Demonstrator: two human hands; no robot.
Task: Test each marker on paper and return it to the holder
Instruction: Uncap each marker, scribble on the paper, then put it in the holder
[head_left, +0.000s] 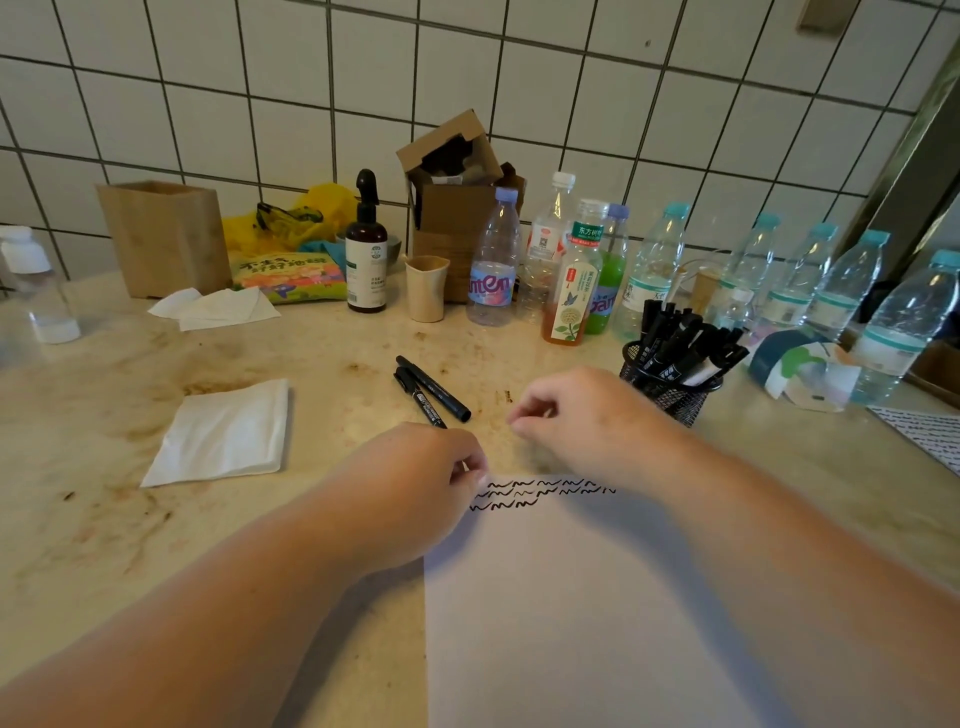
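A white sheet of paper (571, 613) lies on the counter in front of me, with three rows of black squiggles along its top edge. My left hand (415, 483) has curled fingers, and its thumb and fingertip pinch the paper's top left corner. My right hand (576, 415) hovers just beyond the paper's top edge, with curled fingers that hold nothing visible. Two black capped markers (434, 388) lie side by side on the counter beyond my left hand. A black mesh holder (675, 400) with several black markers stands to the right of my right hand.
A folded white napkin (223, 434) lies to the left. Along the tiled wall stand several plastic bottles (493, 260), a dark spray bottle (366, 249), a small cup (427, 288), cardboard boxes (452, 208) and a wooden box (166, 236). Another scribbled sheet (924, 431) lies at the right edge.
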